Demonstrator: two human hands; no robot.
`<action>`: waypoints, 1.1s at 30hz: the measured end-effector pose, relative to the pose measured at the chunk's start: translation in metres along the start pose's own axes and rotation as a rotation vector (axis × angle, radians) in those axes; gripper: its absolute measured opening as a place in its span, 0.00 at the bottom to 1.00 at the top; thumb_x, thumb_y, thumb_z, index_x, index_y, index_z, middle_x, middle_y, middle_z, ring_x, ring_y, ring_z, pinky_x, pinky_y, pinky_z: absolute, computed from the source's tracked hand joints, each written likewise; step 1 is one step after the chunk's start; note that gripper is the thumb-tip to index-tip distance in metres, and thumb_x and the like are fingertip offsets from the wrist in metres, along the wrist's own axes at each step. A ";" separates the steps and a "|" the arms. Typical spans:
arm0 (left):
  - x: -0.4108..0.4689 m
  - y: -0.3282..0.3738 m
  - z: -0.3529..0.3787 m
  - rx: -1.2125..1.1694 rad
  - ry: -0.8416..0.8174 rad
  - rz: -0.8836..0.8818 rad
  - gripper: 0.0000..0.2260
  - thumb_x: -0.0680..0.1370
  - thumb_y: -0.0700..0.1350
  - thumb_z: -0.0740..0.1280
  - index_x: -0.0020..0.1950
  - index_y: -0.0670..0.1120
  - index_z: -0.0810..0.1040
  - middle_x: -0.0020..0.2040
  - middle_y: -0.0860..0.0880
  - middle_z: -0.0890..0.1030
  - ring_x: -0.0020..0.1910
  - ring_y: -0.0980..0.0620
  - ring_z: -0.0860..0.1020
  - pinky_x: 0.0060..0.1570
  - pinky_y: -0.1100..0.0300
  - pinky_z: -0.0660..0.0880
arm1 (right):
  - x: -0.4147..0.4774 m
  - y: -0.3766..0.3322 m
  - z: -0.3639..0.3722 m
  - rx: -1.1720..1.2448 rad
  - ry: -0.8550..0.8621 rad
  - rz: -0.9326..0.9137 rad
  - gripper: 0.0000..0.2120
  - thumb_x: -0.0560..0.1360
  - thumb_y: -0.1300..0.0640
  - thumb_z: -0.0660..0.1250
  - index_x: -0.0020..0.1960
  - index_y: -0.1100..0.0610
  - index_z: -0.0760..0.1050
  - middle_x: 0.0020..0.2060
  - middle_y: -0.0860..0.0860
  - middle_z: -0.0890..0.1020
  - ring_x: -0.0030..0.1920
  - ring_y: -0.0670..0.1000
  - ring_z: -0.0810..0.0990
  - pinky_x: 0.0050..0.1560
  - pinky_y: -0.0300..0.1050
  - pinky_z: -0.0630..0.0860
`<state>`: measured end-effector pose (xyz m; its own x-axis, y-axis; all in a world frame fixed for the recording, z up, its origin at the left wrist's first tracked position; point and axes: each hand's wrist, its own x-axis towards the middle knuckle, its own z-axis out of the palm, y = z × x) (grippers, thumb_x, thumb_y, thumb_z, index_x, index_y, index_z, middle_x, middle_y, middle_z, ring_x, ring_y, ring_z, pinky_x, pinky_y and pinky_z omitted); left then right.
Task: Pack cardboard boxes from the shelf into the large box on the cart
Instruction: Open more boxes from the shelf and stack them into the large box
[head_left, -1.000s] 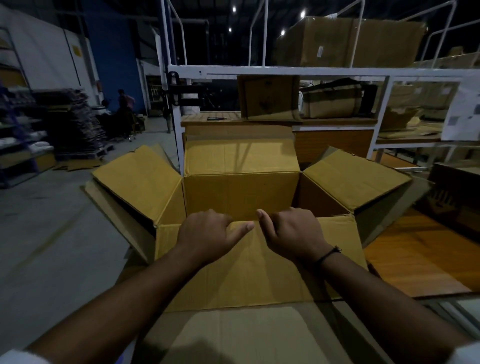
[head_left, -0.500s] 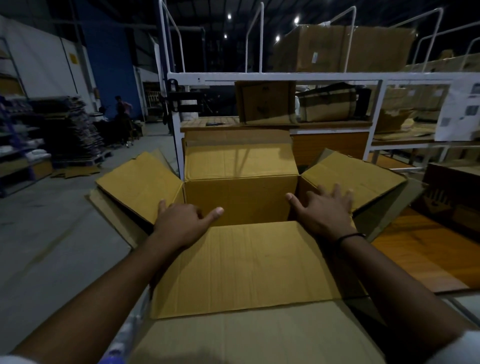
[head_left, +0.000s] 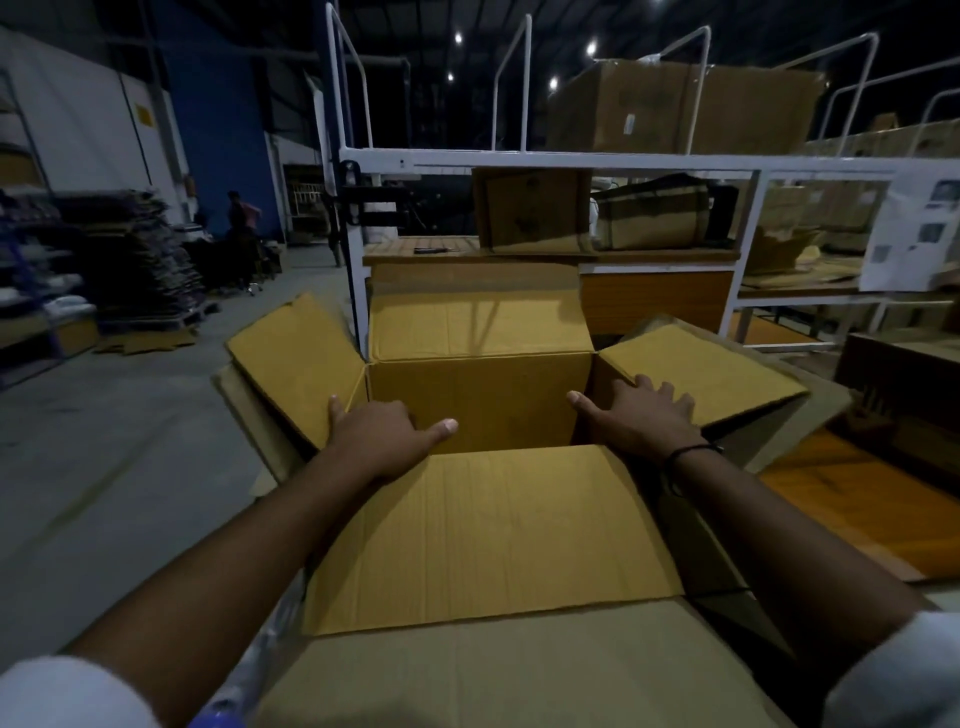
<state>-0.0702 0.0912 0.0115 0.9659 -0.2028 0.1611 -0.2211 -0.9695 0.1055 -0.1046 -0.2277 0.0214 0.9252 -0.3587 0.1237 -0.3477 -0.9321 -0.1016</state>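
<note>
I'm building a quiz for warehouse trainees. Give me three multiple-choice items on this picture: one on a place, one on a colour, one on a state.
1. Where does the right hand rest?
A) on the right flap of the large box
B) on the shelf
C) on the floor

2. What colour is the band on the right wrist?
A) white
B) black
C) red

3. How is the large box?
A) taped shut
B) flaps open
C) crushed flat

Answers:
1 A, its spread fingers lie on that flap.
2 B, the band looks black.
3 B, the flaps stand apart and the inside shows.
</note>
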 end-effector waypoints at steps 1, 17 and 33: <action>0.006 0.004 -0.006 0.019 -0.015 -0.015 0.39 0.76 0.78 0.46 0.55 0.51 0.84 0.57 0.48 0.83 0.64 0.46 0.78 0.74 0.29 0.46 | 0.002 -0.004 -0.003 0.016 -0.017 -0.024 0.44 0.74 0.21 0.47 0.75 0.51 0.68 0.77 0.60 0.65 0.76 0.67 0.61 0.74 0.71 0.57; 0.186 0.075 -0.046 0.159 0.000 -0.008 0.24 0.82 0.62 0.63 0.71 0.46 0.73 0.69 0.42 0.76 0.67 0.39 0.73 0.63 0.42 0.71 | 0.144 -0.100 -0.049 -0.207 -0.124 -0.411 0.30 0.82 0.36 0.59 0.78 0.52 0.65 0.74 0.56 0.71 0.71 0.60 0.70 0.68 0.61 0.72; 0.235 0.058 0.070 0.093 -0.025 -0.090 0.47 0.75 0.70 0.66 0.84 0.54 0.43 0.85 0.47 0.43 0.82 0.35 0.45 0.78 0.38 0.50 | 0.207 -0.113 0.063 -0.049 -0.080 -0.476 0.43 0.74 0.30 0.67 0.79 0.49 0.55 0.82 0.58 0.51 0.80 0.68 0.50 0.77 0.68 0.54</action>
<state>0.1539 -0.0220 -0.0131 0.9846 -0.1164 0.1306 -0.1208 -0.9923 0.0269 0.1362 -0.1932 -0.0034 0.9915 0.1111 0.0683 0.1117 -0.9937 -0.0050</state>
